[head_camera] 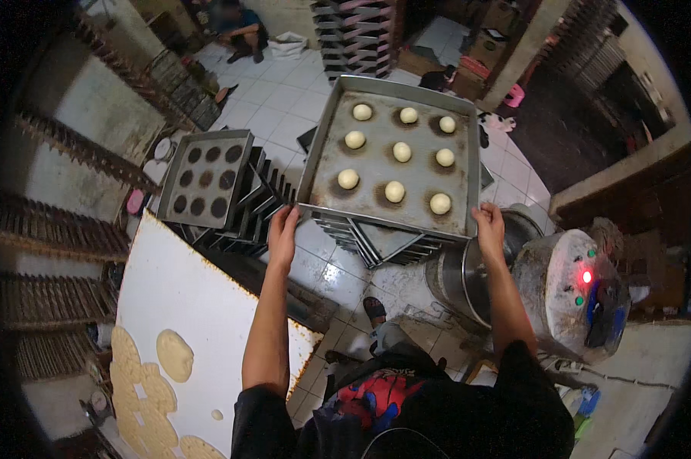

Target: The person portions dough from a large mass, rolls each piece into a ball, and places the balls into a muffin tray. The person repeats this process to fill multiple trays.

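A square metal baking tray (374,166) is in front of me, with several round dough balls (402,152) spaced in rows over dark stains. My left hand (283,232) grips its near left corner. At the near right corner, my right hand (488,226) has its fingers on the rim. Under this tray is a stack of criss-crossed trays (380,241); I cannot tell whether the two touch. To the left, another tray (204,152) marked with dark round stains tops a second stack (259,195).
A white tabletop (179,281) with rusty edges bears flattened dough (141,401) and a dough lump (175,356). On the right are a steel mixer bowl (474,287) and a machine with a lit red lamp (587,277). A person (242,31) sits at the back left.
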Demonstrator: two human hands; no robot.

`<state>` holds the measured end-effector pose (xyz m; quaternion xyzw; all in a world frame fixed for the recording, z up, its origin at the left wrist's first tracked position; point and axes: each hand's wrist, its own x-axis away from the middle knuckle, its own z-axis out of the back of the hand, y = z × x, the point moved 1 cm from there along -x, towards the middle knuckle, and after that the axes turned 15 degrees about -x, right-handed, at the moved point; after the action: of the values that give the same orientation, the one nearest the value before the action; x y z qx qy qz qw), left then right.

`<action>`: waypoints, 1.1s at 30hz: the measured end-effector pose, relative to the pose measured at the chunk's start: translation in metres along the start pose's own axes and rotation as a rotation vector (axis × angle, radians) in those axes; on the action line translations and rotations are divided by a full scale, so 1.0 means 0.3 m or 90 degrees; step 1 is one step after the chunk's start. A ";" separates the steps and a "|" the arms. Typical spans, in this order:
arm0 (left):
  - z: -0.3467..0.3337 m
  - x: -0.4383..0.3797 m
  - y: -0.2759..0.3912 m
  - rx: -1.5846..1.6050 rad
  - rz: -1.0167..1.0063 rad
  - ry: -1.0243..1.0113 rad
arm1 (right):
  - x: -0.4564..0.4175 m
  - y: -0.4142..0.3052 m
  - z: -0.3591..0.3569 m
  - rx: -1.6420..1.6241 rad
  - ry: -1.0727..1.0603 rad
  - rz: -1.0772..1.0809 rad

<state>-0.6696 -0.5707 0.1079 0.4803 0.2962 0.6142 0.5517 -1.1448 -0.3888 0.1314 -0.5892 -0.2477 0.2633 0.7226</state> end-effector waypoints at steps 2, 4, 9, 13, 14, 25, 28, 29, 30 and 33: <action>-0.138 -0.074 0.140 0.094 0.174 -0.092 | 0.051 0.079 0.055 -0.105 -0.062 -0.075; -0.157 -0.172 0.107 0.181 0.243 -0.169 | 0.070 0.178 0.043 -0.232 -0.113 -0.247; -0.130 -0.108 0.070 0.221 0.199 -0.192 | 0.125 0.189 -0.007 -0.400 -0.037 -0.355; 0.034 0.026 -0.110 0.189 0.191 -0.156 | 0.328 0.177 -0.115 -0.507 0.182 -0.150; 0.115 0.050 -0.220 0.075 0.180 -0.102 | 0.392 0.266 -0.119 -0.447 0.215 -0.092; 0.790 0.537 -1.034 -0.697 0.173 0.334 | 0.831 0.555 -1.651 -0.157 -0.361 -0.189; 0.810 0.540 -1.002 -0.644 0.186 0.299 | 0.705 0.496 -2.171 -0.102 -0.316 -0.303; 0.799 0.514 -0.985 -0.628 0.196 0.273 | 0.620 0.491 -2.285 -0.131 -0.308 -0.295; 0.807 0.519 -0.998 -0.628 0.217 0.255 | 0.612 0.471 -2.397 -0.115 -0.292 -0.333; 0.805 0.514 -1.010 -0.594 0.193 0.241 | 0.556 0.429 -2.543 -0.054 -0.143 -0.321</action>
<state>-0.3183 -0.3972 -0.0347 0.1017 0.0129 0.8295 0.5490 -0.5232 -0.8051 -0.1266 -0.5060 -0.4758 0.1279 0.7080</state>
